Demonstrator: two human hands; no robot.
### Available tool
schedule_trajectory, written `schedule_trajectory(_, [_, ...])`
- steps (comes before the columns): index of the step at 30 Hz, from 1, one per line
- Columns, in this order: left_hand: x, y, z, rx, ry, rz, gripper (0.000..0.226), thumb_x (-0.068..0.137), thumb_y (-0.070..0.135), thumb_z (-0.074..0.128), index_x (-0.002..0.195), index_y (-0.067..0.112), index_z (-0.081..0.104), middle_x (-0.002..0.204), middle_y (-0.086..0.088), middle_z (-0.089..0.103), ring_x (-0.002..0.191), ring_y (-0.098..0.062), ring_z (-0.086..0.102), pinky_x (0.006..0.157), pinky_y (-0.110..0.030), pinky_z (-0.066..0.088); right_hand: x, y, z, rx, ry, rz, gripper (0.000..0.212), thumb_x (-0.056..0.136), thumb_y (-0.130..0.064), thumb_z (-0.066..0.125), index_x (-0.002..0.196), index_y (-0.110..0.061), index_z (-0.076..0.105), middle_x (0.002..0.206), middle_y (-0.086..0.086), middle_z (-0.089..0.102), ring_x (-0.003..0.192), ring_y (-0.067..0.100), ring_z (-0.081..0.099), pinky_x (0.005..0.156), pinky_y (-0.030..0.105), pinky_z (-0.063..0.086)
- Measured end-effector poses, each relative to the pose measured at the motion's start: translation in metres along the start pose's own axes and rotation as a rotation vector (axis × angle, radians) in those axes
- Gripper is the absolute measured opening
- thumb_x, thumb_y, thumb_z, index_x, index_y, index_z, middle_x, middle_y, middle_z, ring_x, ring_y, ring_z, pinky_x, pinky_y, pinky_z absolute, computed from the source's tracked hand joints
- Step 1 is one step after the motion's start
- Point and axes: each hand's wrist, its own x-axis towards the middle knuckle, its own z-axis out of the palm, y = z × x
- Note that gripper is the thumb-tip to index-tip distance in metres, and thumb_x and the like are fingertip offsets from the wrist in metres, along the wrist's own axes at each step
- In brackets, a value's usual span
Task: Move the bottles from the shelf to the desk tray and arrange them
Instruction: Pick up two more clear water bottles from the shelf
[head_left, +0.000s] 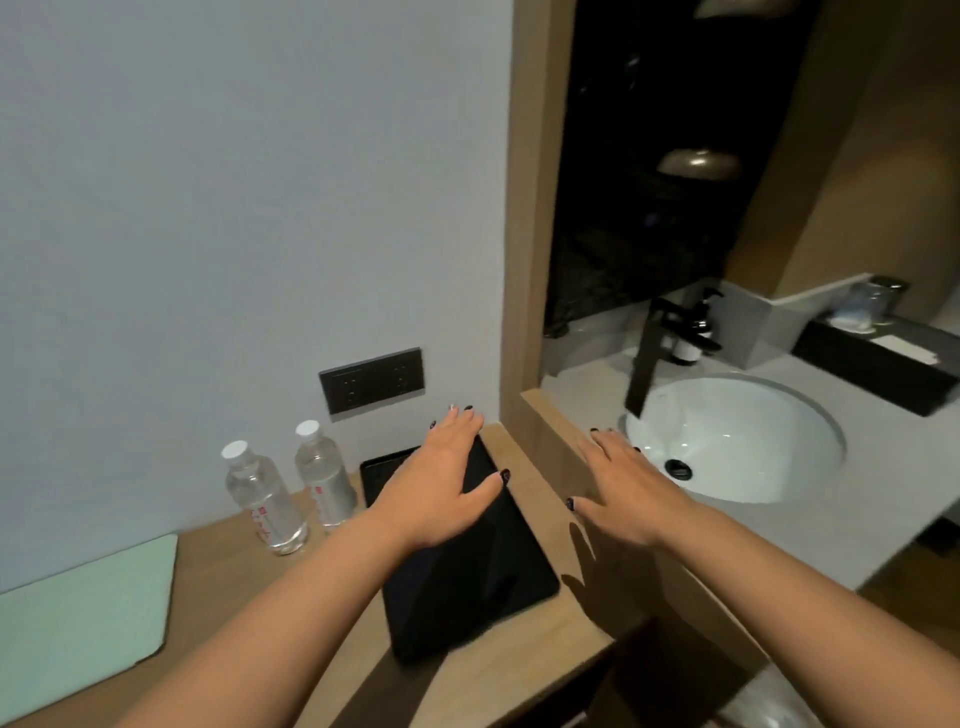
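On the wooden desk (467, 670) by the grey wall sat a black tray (498, 582), flat with nothing standing in it. Over to the right was a white sink (737, 441) with a dark faucet (649, 358). Left hand (441, 483) hovered over the tray's far end, fingers straight and spread, gripping nothing; couldn't tell if it touched. Right hand (628, 488) was just as spread and empty, off the tray's right edge. Both water bottles (265, 499) and (324, 478) stood upright on the desk just left of the tray, white caps on, nearly touching each other.
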Motion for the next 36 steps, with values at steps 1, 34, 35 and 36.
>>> schedule_trajectory(1, [0.000,0.017,0.008,-0.003,-0.016,0.017,0.075,0.091,0.046,0.048,0.151,0.019,0.012,0.159,0.002,0.010,0.145,-0.007,0.001,0.115,-0.023,0.005,-0.014,0.013,-0.003,0.002,0.007,0.017,0.077,0.091,-0.045,0.051,0.150,-0.015,0.011,0.158,0.007,0.011,0.147,0.026,0.007,0.118,0.041,0.016])
schedule_trajectory(34, [0.088,0.426,0.262,-0.018,-0.464,0.582,0.075,0.094,0.045,0.043,0.151,0.016,0.005,0.160,-0.001,0.001,0.147,-0.012,-0.002,0.118,-0.029,0.007,-0.311,0.356,-0.046,0.189,0.157,0.670,0.078,0.092,-0.037,0.054,0.150,-0.014,0.009,0.158,0.005,0.010,0.147,0.025,-0.002,0.119,0.043,0.017])
schedule_trajectory(35, [0.100,0.432,0.271,-0.015,-0.477,0.592,0.075,0.094,0.045,0.043,0.151,0.016,0.005,0.160,-0.001,0.001,0.147,-0.013,-0.002,0.118,-0.029,0.007,-0.307,0.368,-0.046,0.190,0.160,0.689,0.078,0.092,-0.037,0.055,0.151,-0.014,0.009,0.159,0.004,0.010,0.147,0.024,-0.002,0.119,0.043,0.017])
schedule_trajectory(36, [0.112,0.436,0.280,-0.015,-0.491,0.598,0.075,0.094,0.045,0.044,0.151,0.016,0.005,0.160,-0.002,0.001,0.147,-0.013,-0.002,0.118,-0.030,0.008,-0.302,0.381,-0.045,0.188,0.157,0.709,0.079,0.092,-0.037,0.055,0.151,-0.015,0.009,0.159,0.003,0.010,0.147,0.024,-0.002,0.119,0.043,0.017])
